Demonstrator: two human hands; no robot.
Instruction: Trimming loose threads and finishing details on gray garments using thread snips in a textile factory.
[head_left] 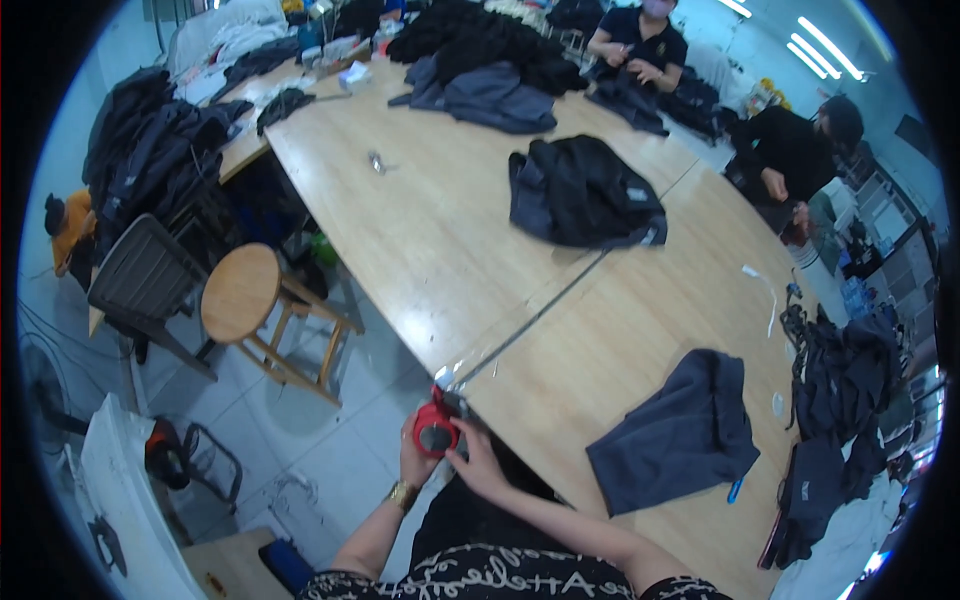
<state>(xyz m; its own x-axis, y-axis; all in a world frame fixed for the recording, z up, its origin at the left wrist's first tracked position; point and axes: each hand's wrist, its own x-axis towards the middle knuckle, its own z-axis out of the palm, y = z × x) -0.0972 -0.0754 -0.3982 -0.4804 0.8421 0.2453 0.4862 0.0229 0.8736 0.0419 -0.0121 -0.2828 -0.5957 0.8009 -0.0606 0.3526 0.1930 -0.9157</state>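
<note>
Black patterned shirt (500, 572) nearest, bottom center of frame. Left hand (413, 458), watch (402, 494) on wrist, has fingers wrapped on a round red tool (437, 437) with a dark gray center. Right hand (480, 464): fingers against the tool's lower right side; can't tell if they grip. Tool sits lower center of frame, at the near edge of the tabletop (400, 240), by the seam. Gray folded garment (680, 435) lower right, blue pen (735, 491) just beside it. Black garment (590, 195) upper center. Wooden stool (242, 293) left, gray chair (148, 275) next to it. Two co-workers upper right.
</note>
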